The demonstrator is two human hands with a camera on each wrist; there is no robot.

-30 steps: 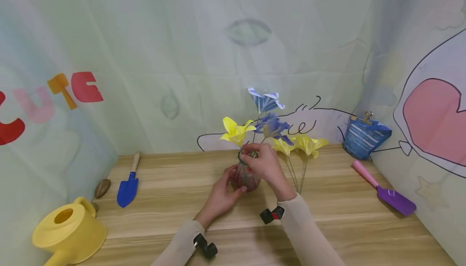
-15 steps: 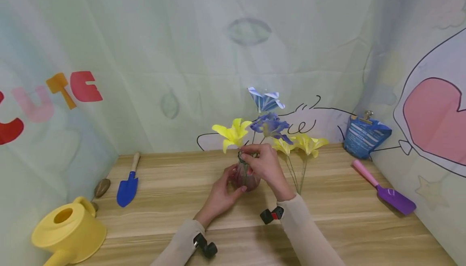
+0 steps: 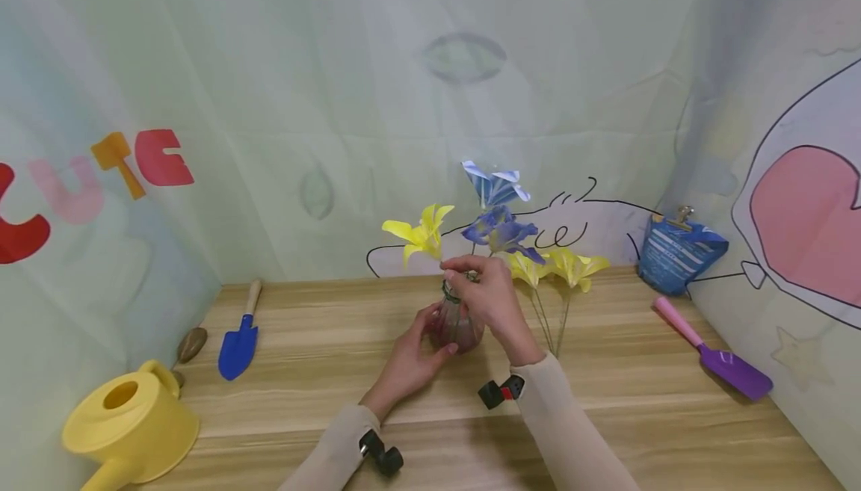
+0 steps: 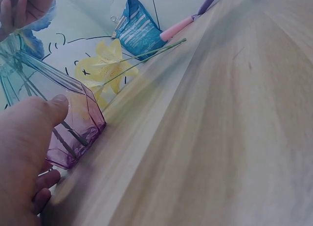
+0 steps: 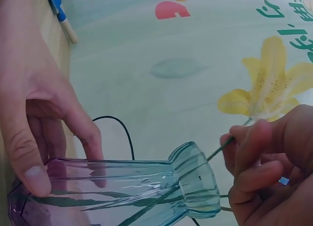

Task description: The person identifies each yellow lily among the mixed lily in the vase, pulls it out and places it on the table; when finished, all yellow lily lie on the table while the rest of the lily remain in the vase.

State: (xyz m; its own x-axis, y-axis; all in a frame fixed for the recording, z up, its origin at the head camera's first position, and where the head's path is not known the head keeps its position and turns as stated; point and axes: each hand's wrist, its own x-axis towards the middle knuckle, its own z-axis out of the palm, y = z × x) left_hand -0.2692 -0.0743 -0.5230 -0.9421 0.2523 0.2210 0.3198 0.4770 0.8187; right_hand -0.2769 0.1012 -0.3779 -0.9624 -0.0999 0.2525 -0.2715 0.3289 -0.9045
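A faceted glass vase (image 3: pixel 454 326), teal at the neck and purple at the base, stands on the wooden table. My left hand (image 3: pixel 410 360) grips it low down, thumb and fingers on opposite sides. At the vase mouth my right hand (image 3: pixel 487 293) pinches the green stem of a yellow lily (image 3: pixel 418 233). That stem slants into the glass in the right wrist view, its bloom (image 5: pixel 269 84) beyond my fingertips. A pale blue flower (image 3: pixel 496 186) and a purple-blue flower (image 3: pixel 501 229) rise above the vase, their stems partly hidden by my right hand.
Two yellow lilies (image 3: pixel 570 268) lie behind my right hand. A blue bag (image 3: pixel 681 255) with a clip and a purple scoop (image 3: pixel 733 373) are at right. At left are a blue trowel (image 3: pixel 238 349), a stone (image 3: pixel 192 344) and a yellow watering can (image 3: pixel 134 431).
The yellow lily's bloom has swung left and turned, and now sits slightly higher than half a second ago. My right hand has risen slightly at the vase mouth; my left hand stays on the vase.
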